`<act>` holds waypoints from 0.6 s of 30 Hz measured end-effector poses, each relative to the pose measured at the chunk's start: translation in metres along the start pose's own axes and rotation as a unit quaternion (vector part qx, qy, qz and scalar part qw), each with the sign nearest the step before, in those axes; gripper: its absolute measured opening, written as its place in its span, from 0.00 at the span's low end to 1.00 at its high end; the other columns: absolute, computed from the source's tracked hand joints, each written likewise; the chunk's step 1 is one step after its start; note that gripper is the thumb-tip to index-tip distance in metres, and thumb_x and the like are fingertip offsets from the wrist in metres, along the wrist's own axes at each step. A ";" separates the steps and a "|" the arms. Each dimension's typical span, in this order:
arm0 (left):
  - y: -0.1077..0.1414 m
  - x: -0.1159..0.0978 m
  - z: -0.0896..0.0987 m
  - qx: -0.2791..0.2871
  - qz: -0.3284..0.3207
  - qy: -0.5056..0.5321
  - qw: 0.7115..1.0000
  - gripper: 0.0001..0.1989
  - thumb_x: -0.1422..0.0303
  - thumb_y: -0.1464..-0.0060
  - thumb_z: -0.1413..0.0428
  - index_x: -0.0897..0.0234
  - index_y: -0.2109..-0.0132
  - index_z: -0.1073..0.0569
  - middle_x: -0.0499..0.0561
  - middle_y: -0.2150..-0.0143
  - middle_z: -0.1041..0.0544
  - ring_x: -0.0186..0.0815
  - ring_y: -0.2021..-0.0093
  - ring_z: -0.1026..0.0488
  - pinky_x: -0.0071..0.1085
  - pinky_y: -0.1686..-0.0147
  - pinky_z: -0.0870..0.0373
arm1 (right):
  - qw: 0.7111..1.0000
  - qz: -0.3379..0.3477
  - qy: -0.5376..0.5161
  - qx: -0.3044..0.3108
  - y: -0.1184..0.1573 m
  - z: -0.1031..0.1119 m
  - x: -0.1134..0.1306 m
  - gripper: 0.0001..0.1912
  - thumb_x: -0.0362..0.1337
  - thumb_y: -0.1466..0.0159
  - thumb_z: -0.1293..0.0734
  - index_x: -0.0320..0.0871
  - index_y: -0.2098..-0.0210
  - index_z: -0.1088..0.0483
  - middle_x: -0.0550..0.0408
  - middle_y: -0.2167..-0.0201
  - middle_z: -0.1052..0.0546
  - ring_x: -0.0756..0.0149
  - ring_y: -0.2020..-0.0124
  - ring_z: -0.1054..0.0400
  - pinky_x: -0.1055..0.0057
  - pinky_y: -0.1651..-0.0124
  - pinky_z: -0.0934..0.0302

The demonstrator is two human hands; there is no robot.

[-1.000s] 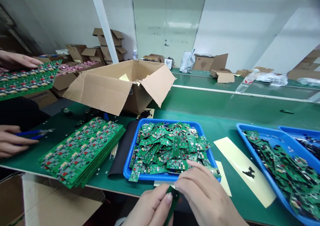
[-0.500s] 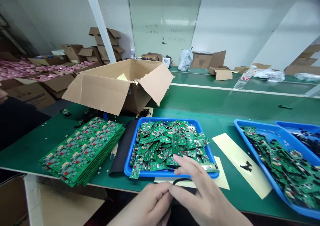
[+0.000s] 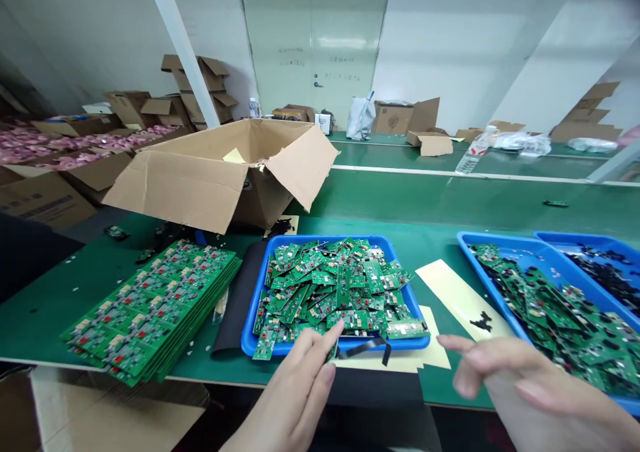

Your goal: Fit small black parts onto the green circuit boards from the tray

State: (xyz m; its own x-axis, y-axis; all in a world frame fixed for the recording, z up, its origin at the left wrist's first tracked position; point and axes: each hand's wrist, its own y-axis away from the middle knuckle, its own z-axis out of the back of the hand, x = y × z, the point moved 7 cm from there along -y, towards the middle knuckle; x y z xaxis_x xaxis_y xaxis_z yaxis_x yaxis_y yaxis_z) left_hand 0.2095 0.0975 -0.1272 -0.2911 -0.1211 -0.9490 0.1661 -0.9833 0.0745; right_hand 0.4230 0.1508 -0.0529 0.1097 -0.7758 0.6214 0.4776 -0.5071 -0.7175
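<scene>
My left hand (image 3: 296,389) is closed in front of the blue tray (image 3: 246,345), its fingers pinched together. From its fingertips a thin black strip (image 3: 361,349) sticks out to the right, bent down at its end. A dark greenish edge also shows between the fingers, too little to make out. Green circuit boards (image 3: 345,285) lie heaped in the tray. Off to the right, my right hand (image 3: 520,379) is slightly blurred, fingers apart and partly bent, with nothing seen in it. It is near a yellow sheet (image 3: 445,282) bearing small black pieces (image 3: 482,321).
Stacked board panels (image 3: 155,305) stand at left by a black mat (image 3: 230,325). An open carton (image 3: 180,185) is behind them. Two more blue trays, one with boards (image 3: 555,312), one with black parts (image 3: 605,272), stand at right. A plastic bottle (image 3: 473,152) leans farther back.
My right hand has left my left hand and moved right, toward the yellow sheet. The left hand stays near the tray's front edge; more of the black strip shows. The view has shifted slightly.
</scene>
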 end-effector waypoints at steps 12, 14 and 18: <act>0.002 -0.026 0.000 -0.091 -0.339 -0.198 0.915 0.22 0.76 0.44 0.46 0.55 0.43 0.33 0.49 0.50 0.23 0.38 0.46 0.29 0.35 0.40 0.41 | 0.967 -0.200 0.081 0.135 -0.028 -0.068 -0.026 0.06 0.33 0.36 0.37 0.45 0.64 0.28 0.58 0.65 0.22 0.64 0.58 0.29 0.49 0.36 0.58; 0.005 -0.028 -0.002 -0.082 -0.394 -0.260 0.878 0.22 0.77 0.43 0.48 0.60 0.42 0.36 0.52 0.49 0.24 0.38 0.44 0.30 0.40 0.39 0.42 | 0.949 -0.264 0.036 0.169 -0.023 -0.075 -0.034 0.05 0.35 0.36 0.37 0.45 0.66 0.28 0.57 0.65 0.22 0.64 0.60 0.28 0.47 0.35 0.64; 0.011 -0.035 -0.002 -0.114 -0.434 -0.294 0.844 0.18 0.80 0.43 0.50 0.67 0.46 0.34 0.59 0.47 0.30 0.41 0.42 0.33 0.41 0.43 0.35 | 0.913 -0.353 -0.095 0.181 -0.007 -0.084 -0.046 0.09 0.41 0.37 0.36 0.44 0.68 0.28 0.56 0.68 0.22 0.63 0.63 0.28 0.50 0.35 0.62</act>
State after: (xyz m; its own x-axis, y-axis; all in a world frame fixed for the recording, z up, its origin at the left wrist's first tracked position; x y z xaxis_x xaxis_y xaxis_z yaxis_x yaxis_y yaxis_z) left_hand 0.2237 0.0917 -0.0941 -0.8025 0.5188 -0.2947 -0.1926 -0.6927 -0.6950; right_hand 0.3411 0.1583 -0.1024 -0.2038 -0.2074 0.9568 0.7411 -0.6713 0.0123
